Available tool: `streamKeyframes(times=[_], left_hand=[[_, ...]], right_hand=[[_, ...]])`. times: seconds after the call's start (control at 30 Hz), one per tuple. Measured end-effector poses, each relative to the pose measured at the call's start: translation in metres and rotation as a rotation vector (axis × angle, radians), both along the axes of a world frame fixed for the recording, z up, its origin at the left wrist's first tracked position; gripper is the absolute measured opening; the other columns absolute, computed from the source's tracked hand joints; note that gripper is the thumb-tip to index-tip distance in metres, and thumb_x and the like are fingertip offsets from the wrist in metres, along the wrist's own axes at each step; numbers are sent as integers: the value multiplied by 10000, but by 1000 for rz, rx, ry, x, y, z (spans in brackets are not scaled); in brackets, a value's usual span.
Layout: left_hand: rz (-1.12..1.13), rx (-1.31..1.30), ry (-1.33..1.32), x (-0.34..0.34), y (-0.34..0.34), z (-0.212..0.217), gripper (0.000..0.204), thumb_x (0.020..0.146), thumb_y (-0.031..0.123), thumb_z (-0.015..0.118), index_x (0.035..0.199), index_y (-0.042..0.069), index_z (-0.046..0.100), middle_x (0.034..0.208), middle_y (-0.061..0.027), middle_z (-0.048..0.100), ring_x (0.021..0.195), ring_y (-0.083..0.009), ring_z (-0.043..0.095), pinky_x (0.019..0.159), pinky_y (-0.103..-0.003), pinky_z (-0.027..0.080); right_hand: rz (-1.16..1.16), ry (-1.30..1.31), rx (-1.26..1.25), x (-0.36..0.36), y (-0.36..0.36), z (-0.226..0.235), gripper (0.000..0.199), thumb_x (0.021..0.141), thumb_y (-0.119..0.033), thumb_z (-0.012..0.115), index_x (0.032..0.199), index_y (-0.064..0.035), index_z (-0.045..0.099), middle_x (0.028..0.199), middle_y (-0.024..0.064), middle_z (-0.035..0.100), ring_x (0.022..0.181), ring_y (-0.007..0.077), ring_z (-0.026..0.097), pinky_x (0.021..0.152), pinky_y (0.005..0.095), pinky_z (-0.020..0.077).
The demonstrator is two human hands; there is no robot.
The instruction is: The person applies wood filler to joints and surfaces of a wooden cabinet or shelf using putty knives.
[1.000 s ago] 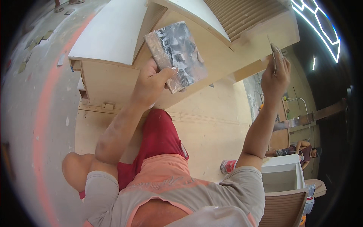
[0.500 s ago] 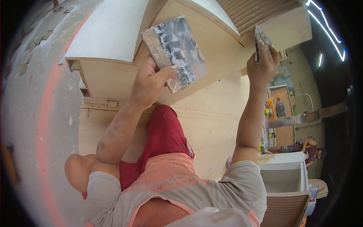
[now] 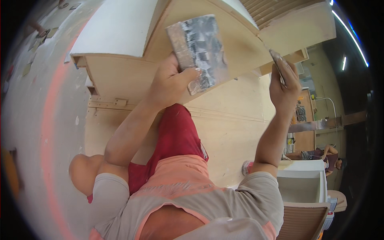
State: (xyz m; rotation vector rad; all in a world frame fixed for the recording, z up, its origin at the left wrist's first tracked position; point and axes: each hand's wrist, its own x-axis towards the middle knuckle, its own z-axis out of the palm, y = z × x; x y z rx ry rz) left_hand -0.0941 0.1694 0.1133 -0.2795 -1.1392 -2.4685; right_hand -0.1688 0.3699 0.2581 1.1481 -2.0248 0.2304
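My left hand (image 3: 170,82) is closed on the near edge of a flat board (image 3: 206,50) smeared with grey, black and white putty, its thumb lying over the smeared face. Closed around a thin putty knife (image 3: 276,57), my right hand (image 3: 286,90) is out to the right with its fingers along the tool. The blade's tip is near the edge of a pale wooden cabinet panel (image 3: 244,44); whether it touches the wood, I cannot tell. Between the hands, the board and the knife are well apart.
A white panel (image 3: 114,30) joins the cabinet at the upper left. Slatted wood (image 3: 268,12) lies at the top right. Another person (image 3: 328,158) is beyond a white open box (image 3: 302,186) at right. Grey floor (image 3: 26,120) runs along the left.
My left hand and the board have shifted right. My right hand has moved right and lower, and the knife now leans more to the left.
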Motion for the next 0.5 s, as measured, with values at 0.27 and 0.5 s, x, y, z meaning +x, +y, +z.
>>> streamKeyframes(times=[0.27, 0.5], left_hand=[[95, -230, 37, 14, -1, 4, 298, 754, 25, 504, 1044, -38, 487, 890, -42, 573, 771, -77, 516, 677, -234, 439], [333, 97, 75, 20, -29, 14, 252, 738, 18, 527, 983, -36, 500, 845, -47, 572, 714, -77, 519, 636, -224, 440]], right_hand=[[183, -99, 367, 52, -37, -17, 392, 560, 135, 545, 886, -60, 641, 856, 85, 638, 792, 262, 574, 697, 345, 465], [49, 76, -42, 26, -12, -2, 299, 677, 114, 544, 943, 1, 622, 929, 124, 627, 859, 260, 581, 749, 305, 460]])
